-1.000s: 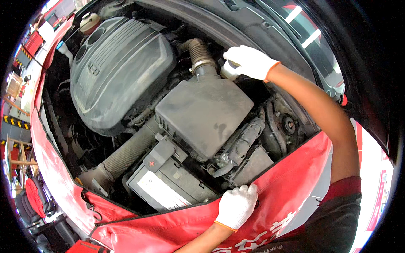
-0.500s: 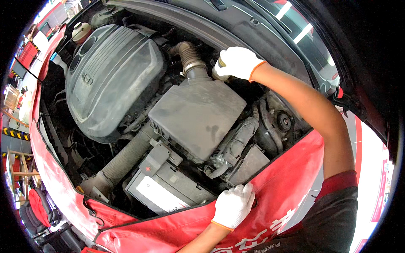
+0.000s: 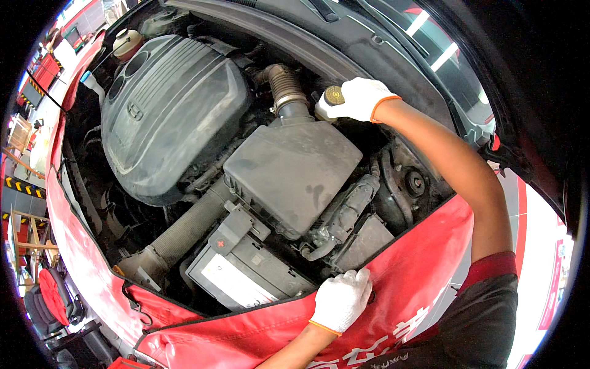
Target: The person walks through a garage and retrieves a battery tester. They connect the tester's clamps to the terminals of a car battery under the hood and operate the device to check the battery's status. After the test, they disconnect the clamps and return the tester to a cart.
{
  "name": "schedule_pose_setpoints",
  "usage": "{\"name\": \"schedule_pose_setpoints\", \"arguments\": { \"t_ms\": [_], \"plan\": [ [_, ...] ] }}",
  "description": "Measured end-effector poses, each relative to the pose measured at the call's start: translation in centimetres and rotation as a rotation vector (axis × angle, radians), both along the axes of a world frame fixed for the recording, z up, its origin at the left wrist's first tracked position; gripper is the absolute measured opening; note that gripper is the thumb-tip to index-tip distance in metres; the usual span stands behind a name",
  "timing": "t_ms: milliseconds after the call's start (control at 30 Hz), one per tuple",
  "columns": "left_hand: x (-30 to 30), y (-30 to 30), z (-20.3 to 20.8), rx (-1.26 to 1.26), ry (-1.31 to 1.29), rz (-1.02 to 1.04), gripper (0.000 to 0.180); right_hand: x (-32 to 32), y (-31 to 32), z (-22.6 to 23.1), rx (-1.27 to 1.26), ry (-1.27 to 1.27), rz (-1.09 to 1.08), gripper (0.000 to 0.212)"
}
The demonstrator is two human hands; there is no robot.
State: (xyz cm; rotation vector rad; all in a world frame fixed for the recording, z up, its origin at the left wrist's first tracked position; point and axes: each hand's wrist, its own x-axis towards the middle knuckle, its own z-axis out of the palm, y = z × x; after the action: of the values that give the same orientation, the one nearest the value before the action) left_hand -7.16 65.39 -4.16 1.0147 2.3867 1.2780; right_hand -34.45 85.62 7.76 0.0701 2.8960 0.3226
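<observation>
My right hand (image 3: 362, 98), in a white glove with an orange cuff, reaches in from the right to the back of the engine bay. Its fingers and thumb close around the side of a round black fluid reservoir cap (image 3: 334, 95) with yellow markings. A pale reservoir body shows partly below it; whether the cap sits fully on it I cannot tell. My left hand (image 3: 343, 301), also gloved, rests with curled fingers on the red fender cover (image 3: 418, 246) at the front edge. Anything inside those fingers is hidden.
Between my hands lies the black air filter box (image 3: 295, 172), joined to a ribbed intake hose (image 3: 287, 86). The battery (image 3: 246, 277) sits near the front, a large engine cover (image 3: 175, 117) at left. The raised hood (image 3: 541, 123) borders the right.
My right hand has shifted slightly right and uncovered the cap's marked top. My left hand stays in place on the cover. The whole view has moved a little.
</observation>
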Motion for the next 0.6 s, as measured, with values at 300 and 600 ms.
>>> {"name": "schedule_pose_setpoints", "arguments": {
  "t_ms": [300,600],
  "plan": [
    [0.0,0.1,0.0,0.011,-0.025,-0.011,0.016,-1.5,1.4,-0.4,0.091,-0.239,0.013,0.049],
    [0.0,-0.1,-0.1,0.021,-0.024,0.008,0.019,-0.8,-0.4,0.1,0.088,-0.059,0.109,0.042]
  ]
}}
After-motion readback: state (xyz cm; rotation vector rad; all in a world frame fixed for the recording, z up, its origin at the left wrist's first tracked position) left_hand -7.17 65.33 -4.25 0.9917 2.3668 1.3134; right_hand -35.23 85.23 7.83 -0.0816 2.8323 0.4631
